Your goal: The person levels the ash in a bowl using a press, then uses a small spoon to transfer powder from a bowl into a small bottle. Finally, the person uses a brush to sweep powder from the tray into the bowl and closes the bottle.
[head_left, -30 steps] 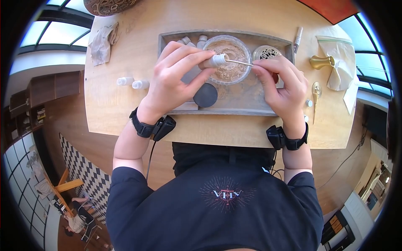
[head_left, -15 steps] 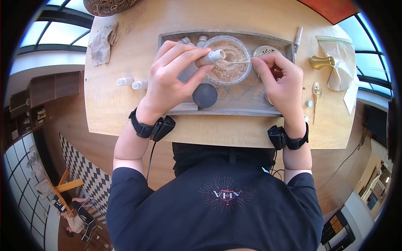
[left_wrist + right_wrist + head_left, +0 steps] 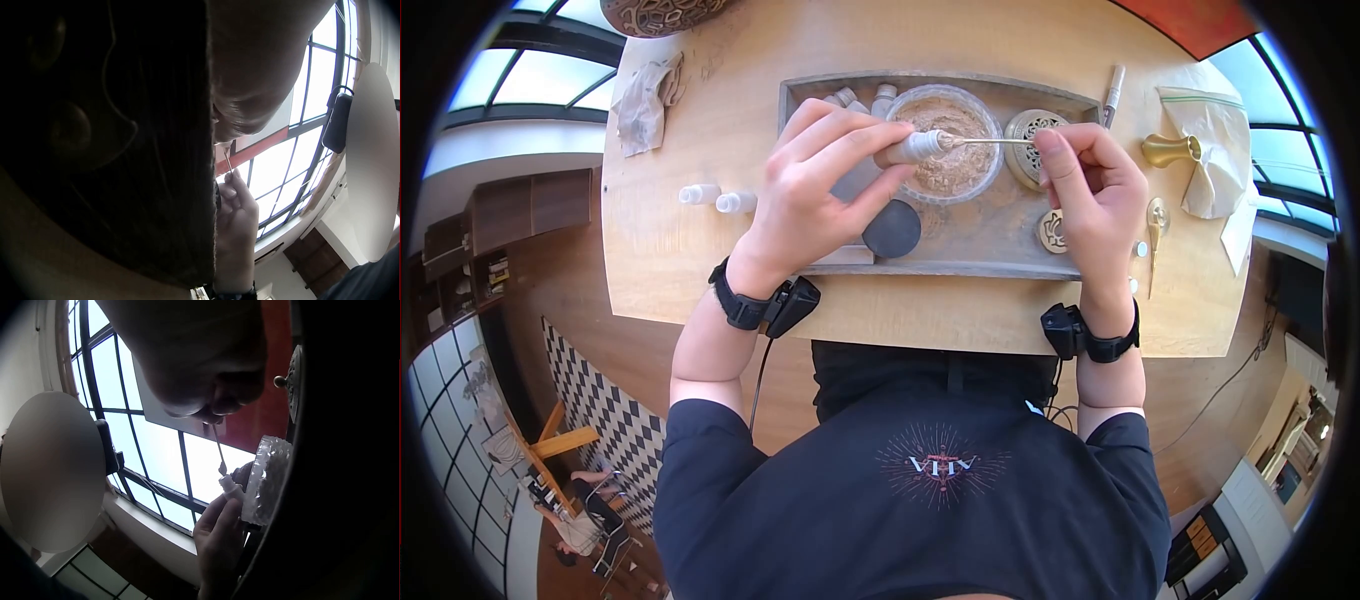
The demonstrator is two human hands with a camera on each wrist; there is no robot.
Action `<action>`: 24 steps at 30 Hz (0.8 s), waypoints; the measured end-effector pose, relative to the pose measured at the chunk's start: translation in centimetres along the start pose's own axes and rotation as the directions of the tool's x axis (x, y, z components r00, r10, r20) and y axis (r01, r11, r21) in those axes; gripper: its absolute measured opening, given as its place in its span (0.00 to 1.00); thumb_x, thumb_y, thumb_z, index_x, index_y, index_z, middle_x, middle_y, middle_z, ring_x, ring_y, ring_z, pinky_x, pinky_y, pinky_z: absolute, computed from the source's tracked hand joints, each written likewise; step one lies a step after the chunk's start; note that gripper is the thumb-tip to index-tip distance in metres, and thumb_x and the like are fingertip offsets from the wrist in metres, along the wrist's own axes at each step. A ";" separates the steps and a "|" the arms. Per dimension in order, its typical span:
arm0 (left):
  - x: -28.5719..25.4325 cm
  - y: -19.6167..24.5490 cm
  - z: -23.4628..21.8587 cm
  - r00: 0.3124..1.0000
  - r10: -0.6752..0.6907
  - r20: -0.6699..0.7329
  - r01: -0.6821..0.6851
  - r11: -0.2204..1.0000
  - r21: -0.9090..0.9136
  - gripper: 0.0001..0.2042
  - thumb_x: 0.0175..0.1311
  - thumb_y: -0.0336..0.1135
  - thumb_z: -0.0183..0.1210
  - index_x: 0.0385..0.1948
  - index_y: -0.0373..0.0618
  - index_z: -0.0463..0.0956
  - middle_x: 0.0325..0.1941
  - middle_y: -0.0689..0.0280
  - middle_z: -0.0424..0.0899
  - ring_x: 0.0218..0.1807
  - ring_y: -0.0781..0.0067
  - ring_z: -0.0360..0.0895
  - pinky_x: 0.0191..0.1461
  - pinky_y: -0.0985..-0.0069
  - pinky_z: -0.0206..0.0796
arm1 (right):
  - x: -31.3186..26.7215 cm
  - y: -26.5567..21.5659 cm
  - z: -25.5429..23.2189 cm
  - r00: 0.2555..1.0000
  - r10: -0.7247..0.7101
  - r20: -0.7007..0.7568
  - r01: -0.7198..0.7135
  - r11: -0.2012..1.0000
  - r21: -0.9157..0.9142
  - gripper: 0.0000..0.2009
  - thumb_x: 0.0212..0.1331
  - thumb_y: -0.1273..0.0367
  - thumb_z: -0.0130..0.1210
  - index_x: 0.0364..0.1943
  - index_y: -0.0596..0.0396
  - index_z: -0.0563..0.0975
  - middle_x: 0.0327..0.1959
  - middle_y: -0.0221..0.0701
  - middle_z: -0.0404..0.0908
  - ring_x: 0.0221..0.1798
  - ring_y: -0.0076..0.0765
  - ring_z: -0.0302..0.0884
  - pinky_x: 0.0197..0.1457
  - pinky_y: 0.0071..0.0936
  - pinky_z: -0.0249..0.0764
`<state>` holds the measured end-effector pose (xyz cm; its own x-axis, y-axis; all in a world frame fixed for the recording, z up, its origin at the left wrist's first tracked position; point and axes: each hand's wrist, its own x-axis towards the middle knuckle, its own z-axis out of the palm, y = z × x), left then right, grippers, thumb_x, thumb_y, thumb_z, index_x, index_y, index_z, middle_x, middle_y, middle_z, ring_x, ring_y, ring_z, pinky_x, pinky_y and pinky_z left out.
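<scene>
My left hand (image 3: 815, 175) grips a small pale bottle (image 3: 918, 148) between thumb and fingers, tilted with its uncapped mouth toward the right. A slim metal scoop (image 3: 1000, 141) is pinched in my right hand (image 3: 1100, 190). Its loaded tip (image 3: 222, 469) is right at the bottle's mouth in the right wrist view. Both are over a clear glass bowl (image 3: 992, 170) of pinkish-brown powder (image 3: 950, 180). In the left wrist view, the strap and hand hide most of the work; only the scoop's thin shaft (image 3: 229, 162) and the right hand show.
The bowl stands in a grey wooden tray (image 3: 960, 268) with a pierced metal lid (image 3: 1022, 160), a dark round disc (image 3: 891, 229) and several bottles. Two white bottles (image 3: 736, 203) lie left of it. To the right are a brass vase (image 3: 1170, 150), a brass tool (image 3: 1155, 250) and a plastic bag (image 3: 1215, 170).
The scoop was at the bottle's mouth, dipped toward the bowl's powder half a second ago, and is now back at the mouth. My right hand has moved rightward; the left tilted the bottle slightly.
</scene>
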<state>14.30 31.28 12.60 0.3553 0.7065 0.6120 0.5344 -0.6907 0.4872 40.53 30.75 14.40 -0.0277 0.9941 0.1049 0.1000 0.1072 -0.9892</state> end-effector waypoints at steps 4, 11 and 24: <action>0.1 0.1 0.0 1.000 0.017 0.008 -0.017 1.000 0.003 0.19 0.48 0.22 0.74 0.45 0.41 0.87 0.39 0.64 0.89 0.39 0.64 0.79 0.46 0.71 0.72 | 0.1 0.6 0.3 0.942 -0.320 0.102 0.335 0.912 -0.235 0.03 0.63 0.76 0.68 0.38 0.59 0.85 0.26 0.25 0.82 0.25 0.16 0.72 0.28 0.16 0.66; 0.1 0.2 0.0 0.999 0.027 -0.025 -0.027 1.000 0.007 0.18 0.47 0.22 0.74 0.43 0.40 0.87 0.37 0.63 0.89 0.38 0.65 0.80 0.44 0.72 0.74 | 0.6 0.7 -0.2 0.802 -0.589 0.100 0.590 0.756 -0.282 0.05 0.58 0.79 0.69 0.36 0.59 0.85 0.27 0.30 0.84 0.24 0.21 0.72 0.27 0.18 0.67; -0.1 0.3 -0.4 0.995 -0.053 -0.081 0.056 0.998 0.031 0.17 0.47 0.22 0.75 0.42 0.39 0.87 0.33 0.63 0.88 0.34 0.69 0.81 0.39 0.75 0.73 | 0.7 0.8 -0.5 0.941 -0.323 0.105 0.336 0.838 -0.430 0.02 0.63 0.74 0.68 0.34 0.57 0.84 0.23 0.24 0.81 0.24 0.15 0.70 0.27 0.16 0.64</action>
<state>14.18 30.93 12.93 0.2629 0.7275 0.6337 0.5766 -0.6451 0.5014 41.06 31.52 13.69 -0.1623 0.8987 0.4075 0.5026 0.4307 -0.7496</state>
